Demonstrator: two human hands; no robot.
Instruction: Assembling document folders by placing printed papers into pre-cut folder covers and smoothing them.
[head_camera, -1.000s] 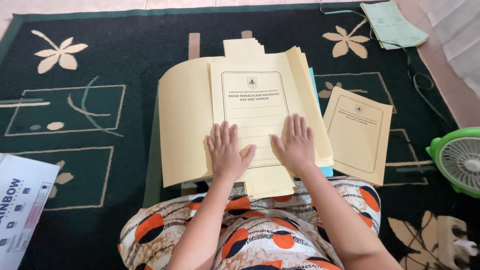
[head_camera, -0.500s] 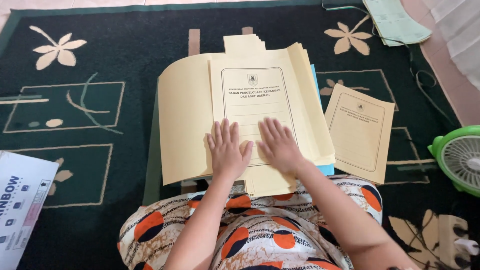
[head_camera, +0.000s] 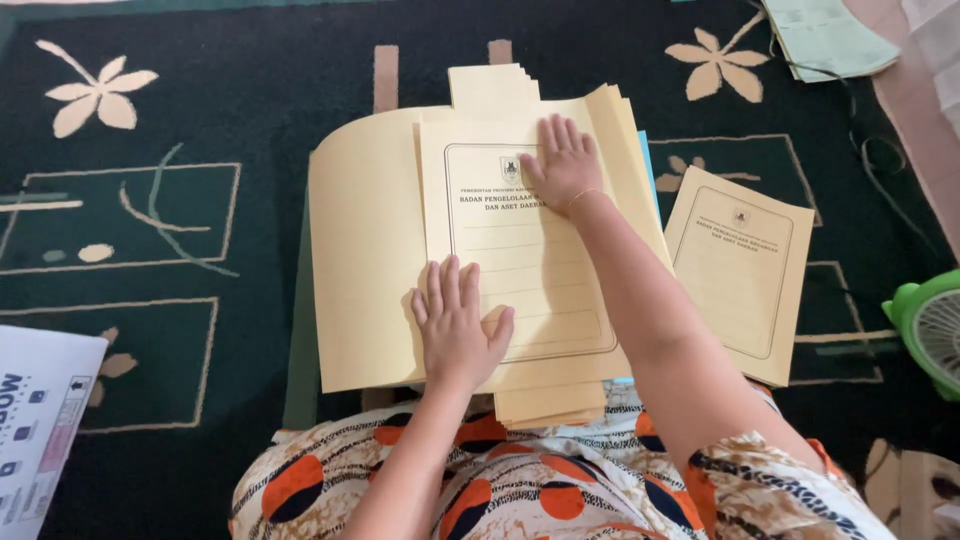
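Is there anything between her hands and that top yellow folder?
Nothing visible. The left hand lies flat on the top folder near its lower edge, and the right hand presses its upper right part directly.

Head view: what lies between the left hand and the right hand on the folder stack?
Only the bare printed cover of the top yellow folder. The left hand presses its lower edge, the right hand its upper right. The head view shows this.

Looked like a home floor: dark floral carpet (head_camera: 150, 230), green table fan (head_camera: 930, 330), paper folders (head_camera: 520, 250) spread out.
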